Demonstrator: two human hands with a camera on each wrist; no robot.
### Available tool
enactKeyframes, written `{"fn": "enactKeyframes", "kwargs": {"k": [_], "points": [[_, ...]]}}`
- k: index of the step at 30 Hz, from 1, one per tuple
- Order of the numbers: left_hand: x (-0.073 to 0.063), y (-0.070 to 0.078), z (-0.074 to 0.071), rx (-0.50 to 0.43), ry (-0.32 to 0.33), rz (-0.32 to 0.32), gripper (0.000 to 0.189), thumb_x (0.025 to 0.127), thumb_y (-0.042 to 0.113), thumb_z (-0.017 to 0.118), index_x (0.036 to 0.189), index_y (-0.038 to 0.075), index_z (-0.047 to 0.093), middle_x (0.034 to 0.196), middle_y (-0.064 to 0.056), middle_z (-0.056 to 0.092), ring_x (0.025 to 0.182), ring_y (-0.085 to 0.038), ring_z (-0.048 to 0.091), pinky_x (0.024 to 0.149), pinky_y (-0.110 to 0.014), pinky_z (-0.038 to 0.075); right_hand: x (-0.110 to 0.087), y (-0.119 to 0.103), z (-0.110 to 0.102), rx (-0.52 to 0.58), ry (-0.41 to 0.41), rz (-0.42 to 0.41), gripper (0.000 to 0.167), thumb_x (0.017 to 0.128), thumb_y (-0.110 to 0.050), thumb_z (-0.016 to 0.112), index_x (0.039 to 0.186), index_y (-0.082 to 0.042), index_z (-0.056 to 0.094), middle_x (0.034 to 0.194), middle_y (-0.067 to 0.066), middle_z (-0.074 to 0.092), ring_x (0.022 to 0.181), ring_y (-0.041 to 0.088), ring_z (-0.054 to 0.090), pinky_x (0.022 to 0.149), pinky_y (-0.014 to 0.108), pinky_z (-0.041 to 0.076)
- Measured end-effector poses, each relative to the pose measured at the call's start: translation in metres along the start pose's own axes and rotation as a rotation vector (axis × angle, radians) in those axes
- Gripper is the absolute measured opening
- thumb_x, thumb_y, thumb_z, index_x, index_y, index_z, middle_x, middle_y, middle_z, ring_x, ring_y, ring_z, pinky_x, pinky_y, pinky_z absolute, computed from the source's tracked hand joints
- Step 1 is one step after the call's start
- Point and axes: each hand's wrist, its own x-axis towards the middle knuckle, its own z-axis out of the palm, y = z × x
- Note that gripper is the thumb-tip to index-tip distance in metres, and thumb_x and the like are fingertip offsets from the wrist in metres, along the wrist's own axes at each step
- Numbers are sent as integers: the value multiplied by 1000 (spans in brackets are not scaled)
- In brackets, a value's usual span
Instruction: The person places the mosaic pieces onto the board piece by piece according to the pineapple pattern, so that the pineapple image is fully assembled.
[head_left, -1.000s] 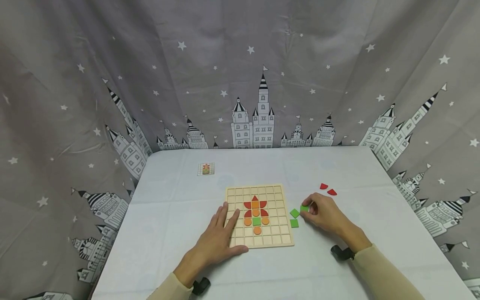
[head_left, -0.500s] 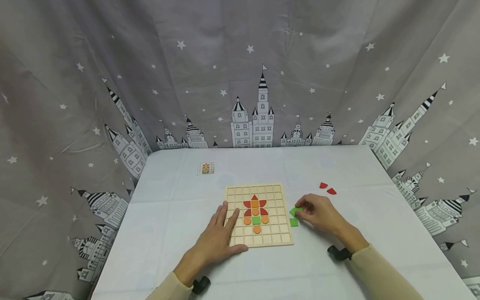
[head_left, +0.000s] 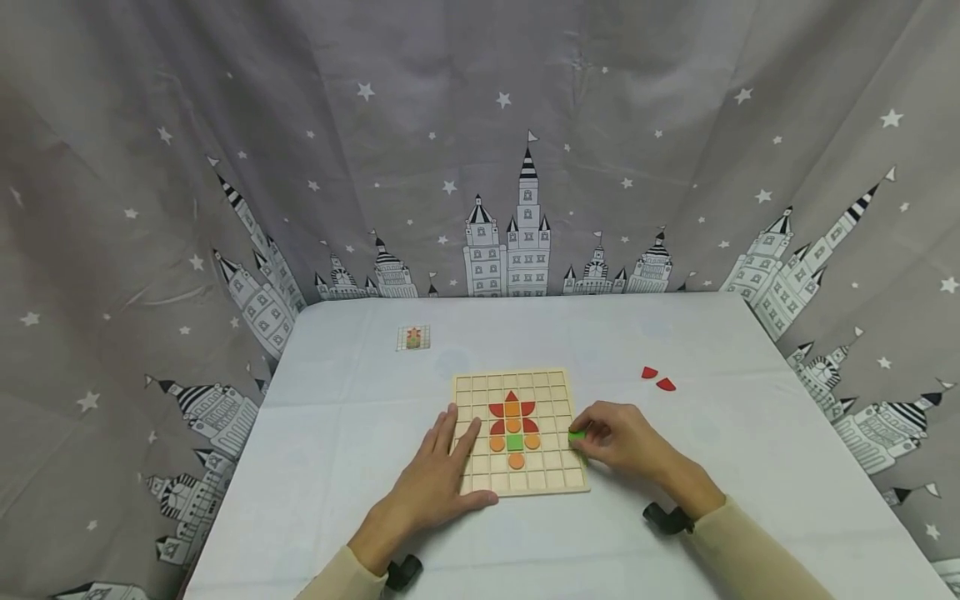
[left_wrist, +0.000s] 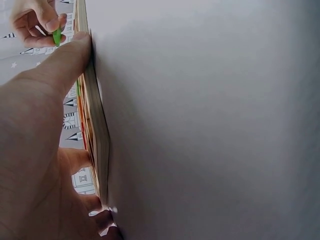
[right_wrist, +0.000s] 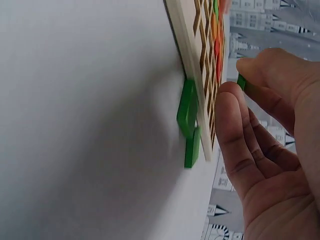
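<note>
A wooden grid board (head_left: pixel 558 479) lies on the table before me. My left hand (head_left: pixel 427 487) rests on its left edge with fingers spread, the thumb (left_wrist: pixel 75 55) along the near side. Pinched between thumb and fingers of my right hand (head_left: pixel 630 442) is a green square tile (head_left: pixel 576 435), raised over the board's right edge. Two more green tiles (right_wrist: pixel 187 107) lie beside the board under that hand, mostly hidden from the head view. On the board, red pieces (head_left: pixel 498 410), orange round tiles (head_left: pixel 516 461) and a green square (head_left: pixel 514 442) form a figure.
Two red quarter-round pieces (head_left: pixel 665 384) lie on the table at the right. A small card (head_left: pixel 413 337) printed with a coloured grid figure lies behind the board to the left. The white-covered table backs onto a grey curtain (head_left: pixel 405 192) with castles.
My right hand has picked up the green tile from the table and carried it left to the board's right edge, over the other green tiles. The left hand stays in place.
</note>
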Motion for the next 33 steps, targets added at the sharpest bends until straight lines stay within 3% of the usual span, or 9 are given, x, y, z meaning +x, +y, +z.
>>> {"fn": "enactKeyframes", "kwargs": {"k": [7, 15, 26, 33], "points": [[0, -1, 2, -12, 11, -2, 121, 95, 77, 84, 184, 12, 34, 194, -31, 12, 181, -54, 19, 140, -68, 37, 2, -11, 9, 7, -49, -55, 25, 94, -2, 96, 115, -7, 84, 107, 2, 84, 85, 4, 70, 78, 25, 66], [1, -2, 2, -4, -1, -11, 120, 96, 77, 82, 185, 13, 33, 195, -29, 10, 182, -52, 17, 143, -66, 32, 2, -19, 19, 30, -88, -64, 27, 93, -2, 96, 117, -3, 84, 106, 4, 84, 85, -1, 67, 77, 21, 65], [2, -5, 2, 0, -5, -17, 121, 96, 78, 82, 185, 14, 33, 196, -28, 9, 182, -52, 17, 142, -66, 35, 7, -23, 31, 4, -66, -157, 23, 91, 0, 93, 111, -7, 87, 98, 1, 84, 83, -4, 67, 77, 19, 60], [3, -2, 2, -4, 2, -8, 119, 96, 77, 83, 185, 14, 34, 195, -29, 11, 181, -53, 19, 139, -68, 40, 9, -27, 34, -11, -99, -121, 18, 95, -4, 93, 111, -9, 88, 104, 1, 84, 86, -2, 70, 78, 19, 62]]}}
